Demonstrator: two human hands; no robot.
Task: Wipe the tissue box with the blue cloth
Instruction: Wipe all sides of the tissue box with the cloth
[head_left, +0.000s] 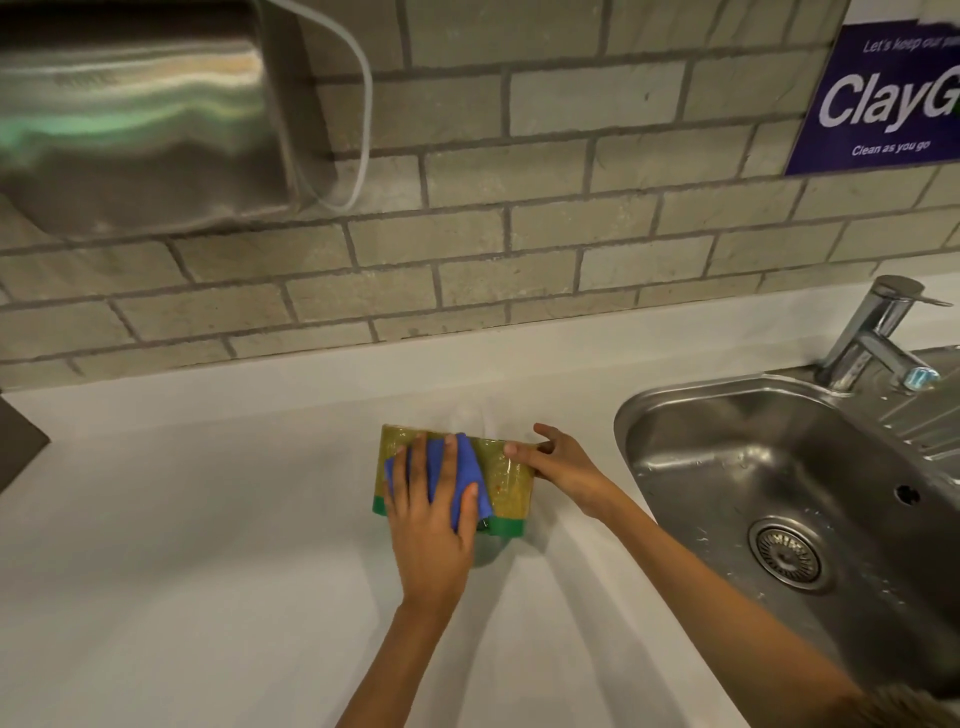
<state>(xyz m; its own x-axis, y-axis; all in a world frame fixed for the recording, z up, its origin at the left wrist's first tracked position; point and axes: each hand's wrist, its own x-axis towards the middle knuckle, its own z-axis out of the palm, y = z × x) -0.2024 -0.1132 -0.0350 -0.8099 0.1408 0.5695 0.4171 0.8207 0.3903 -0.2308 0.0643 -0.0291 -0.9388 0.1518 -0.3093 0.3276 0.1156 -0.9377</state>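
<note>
Spread flat across the blue cloth (467, 480): the fingers (418, 467) of the left hand (428, 525), open and pressing rather than pinching, thumb out at the cloth's right edge. Cloth folded and pinned against the top of the tissue box (511, 478), covering its middle and left part. Over at the box's right end: fingers of the right hand (558, 467), loosely open, tips touching the top edge and the side, steadying rather than gripping.

Box itself: yellowish-green with a green band along the near bottom edge, wrapped in something glossy, lying on the white counter (208, 519), just left of the steel sink (779, 467) and near the wall. Tap (878, 338) at the sink's far corner; purple sign (883, 98) on the brick wall; steel dispenser (140, 119) upper left.

Judging by this: wiping under way, mid-stroke on the top face. Right part of the top not under the cloth at present; near side and ends apparently untouched, though impossible to confirm. No visible difference between wiped and unwiped surface, so no telling how much is clean. Likely left: the rest of the top, then the sides.
</note>
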